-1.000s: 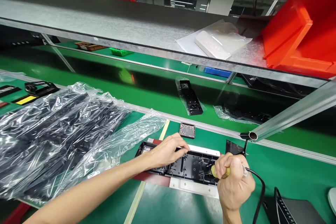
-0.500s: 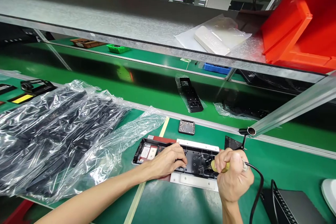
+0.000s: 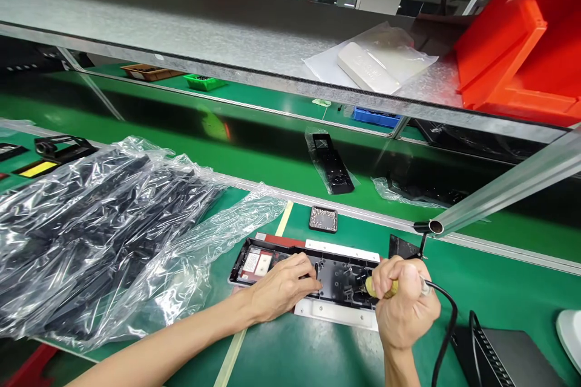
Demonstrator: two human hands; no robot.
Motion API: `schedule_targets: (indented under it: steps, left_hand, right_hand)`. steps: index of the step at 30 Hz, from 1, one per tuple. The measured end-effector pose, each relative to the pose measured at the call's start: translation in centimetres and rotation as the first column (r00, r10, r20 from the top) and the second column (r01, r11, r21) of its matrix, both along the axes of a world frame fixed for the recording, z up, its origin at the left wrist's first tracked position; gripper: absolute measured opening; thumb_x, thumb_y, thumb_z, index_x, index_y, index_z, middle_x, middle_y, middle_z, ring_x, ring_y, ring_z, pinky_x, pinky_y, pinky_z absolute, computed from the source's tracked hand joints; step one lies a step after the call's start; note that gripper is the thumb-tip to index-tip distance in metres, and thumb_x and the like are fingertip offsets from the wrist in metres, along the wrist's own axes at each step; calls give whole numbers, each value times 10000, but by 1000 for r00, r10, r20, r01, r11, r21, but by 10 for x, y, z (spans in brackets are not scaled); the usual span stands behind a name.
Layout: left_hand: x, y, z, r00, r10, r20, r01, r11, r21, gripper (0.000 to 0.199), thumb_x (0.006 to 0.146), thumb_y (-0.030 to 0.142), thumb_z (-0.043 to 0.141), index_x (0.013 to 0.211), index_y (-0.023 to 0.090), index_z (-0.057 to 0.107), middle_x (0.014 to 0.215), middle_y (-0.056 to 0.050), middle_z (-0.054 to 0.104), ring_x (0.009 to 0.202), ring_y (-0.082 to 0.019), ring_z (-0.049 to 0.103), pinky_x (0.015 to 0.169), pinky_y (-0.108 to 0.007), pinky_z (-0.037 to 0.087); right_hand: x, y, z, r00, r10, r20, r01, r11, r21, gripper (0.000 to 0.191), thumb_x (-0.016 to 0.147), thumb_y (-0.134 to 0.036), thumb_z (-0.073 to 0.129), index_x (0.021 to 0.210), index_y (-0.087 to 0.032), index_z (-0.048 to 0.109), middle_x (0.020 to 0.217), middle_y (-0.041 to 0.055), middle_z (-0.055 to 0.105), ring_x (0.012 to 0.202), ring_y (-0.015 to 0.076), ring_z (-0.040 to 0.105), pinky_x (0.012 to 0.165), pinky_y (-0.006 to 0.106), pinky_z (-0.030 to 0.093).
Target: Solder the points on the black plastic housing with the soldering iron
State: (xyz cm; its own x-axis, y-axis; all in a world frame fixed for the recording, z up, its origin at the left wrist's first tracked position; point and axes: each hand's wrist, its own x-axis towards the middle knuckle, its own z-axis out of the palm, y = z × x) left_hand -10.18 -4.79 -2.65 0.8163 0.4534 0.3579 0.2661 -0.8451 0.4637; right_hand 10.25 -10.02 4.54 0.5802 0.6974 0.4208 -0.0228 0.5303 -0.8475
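A long black plastic housing (image 3: 333, 281) lies open side up in a fixture with white side strips (image 3: 336, 312). My left hand (image 3: 285, 284) rests over its middle, fingers bent and tips together near the housing floor. Whatever may be between those fingertips is too small to make out. My right hand (image 3: 403, 302) is wrapped round the yellow handle of a corded soldering iron (image 3: 376, 286), pointed down at the right part of the housing; its tip is hard to see. Behind the housing sits a small black tray (image 3: 323, 219) of tiny silvery metal parts.
Clear plastic bags (image 3: 136, 236) with dark parts cover the left of the green bench. A metal post (image 3: 503, 184) slants in at the right, near a black box (image 3: 512, 357). Overhead runs a shelf (image 3: 204, 30) with a red bin (image 3: 512, 42).
My left hand has shifted very slightly left, its fingers flatter over the housing. My right hand and the soldering iron are almost where they were.
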Motion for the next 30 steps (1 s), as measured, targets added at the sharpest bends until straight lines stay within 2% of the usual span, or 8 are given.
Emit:
schedule_targets:
  steps: [3, 5, 9, 12, 15, 21, 25, 30]
  left_hand:
    - [2, 5, 9, 1000, 13, 25, -13, 1000, -6, 202, 1035, 225, 504, 1115, 203, 689, 987, -73, 654, 913, -195, 549, 788, -324, 456]
    - [6, 19, 19, 998, 54, 26, -54, 998, -23, 198, 1034, 261, 519, 1090, 209, 702, 991, -64, 661, 913, -192, 554, 796, -319, 458]
    - [20, 76, 27, 974, 208, -90, -211, 977, -24, 202, 1022, 270, 546, 1032, 201, 737, 978, -53, 695, 923, -202, 588, 864, -346, 462]
    - [34, 124, 14, 945, 299, -136, -303, 953, -9, 188, 996, 218, 564, 974, 161, 742, 940, -80, 704, 932, -226, 607, 862, -363, 481]
    - [49, 154, -8, 921, 343, -186, -346, 938, 20, 131, 965, 183, 602, 935, 135, 720, 934, -77, 692, 966, -222, 620, 886, -380, 498]
    - [68, 168, -40, 899, 368, -237, -354, 930, 101, 133, 971, 226, 615, 901, 136, 684, 917, -42, 663, 977, -205, 615, 965, -422, 472]
    - [72, 168, -44, 902, 369, -221, -351, 929, 119, 219, 964, 191, 549, 815, 160, 706, 863, -81, 650, 962, -244, 569, 893, -386, 453]
    - [72, 176, -52, 950, 262, -169, -240, 960, 141, 282, 941, 252, 468, 779, 179, 687, 806, -108, 614, 881, -301, 504, 810, -417, 404]
  right_hand:
    - [0, -2, -1, 1000, 15, -23, -16, 1000, -14, 307, 983, -258, 532, 692, -176, 479, 537, -49, 436, 441, 79, 428, 394, 210, 333]
    - [1, -3, -2, 999, 31, -36, -32, 999, -29, 314, 987, -263, 526, 690, -177, 477, 539, -47, 436, 449, 81, 429, 391, 207, 333]
    - [0, -3, -2, 998, 40, -43, -41, 999, -24, 326, 987, -277, 528, 680, -177, 475, 539, -43, 438, 454, 81, 428, 387, 199, 336]
    - [-1, -3, -1, 999, 30, -39, -31, 999, -23, 336, 985, -291, 530, 674, -179, 474, 529, -41, 437, 450, 85, 425, 386, 199, 337]
    - [-2, -2, 1, 999, 22, -43, -24, 999, -32, 343, 981, -299, 535, 665, -179, 476, 520, -39, 438, 441, 85, 419, 377, 197, 332]
    - [-1, 0, 2, 999, 7, -44, -8, 999, -39, 356, 974, -307, 544, 650, -182, 464, 499, -48, 422, 421, 78, 411, 402, 206, 344]
    - [0, 0, -7, 999, -18, -26, 15, 995, -100, 383, 993, -382, 500, 664, -199, 433, 503, -55, 413, 431, 74, 384, 410, 211, 318]
    - [0, 2, -21, 1000, 11, -27, -14, 992, -123, 387, 1018, -420, 454, 698, -218, 377, 483, -81, 376, 419, 63, 354, 428, 212, 319]
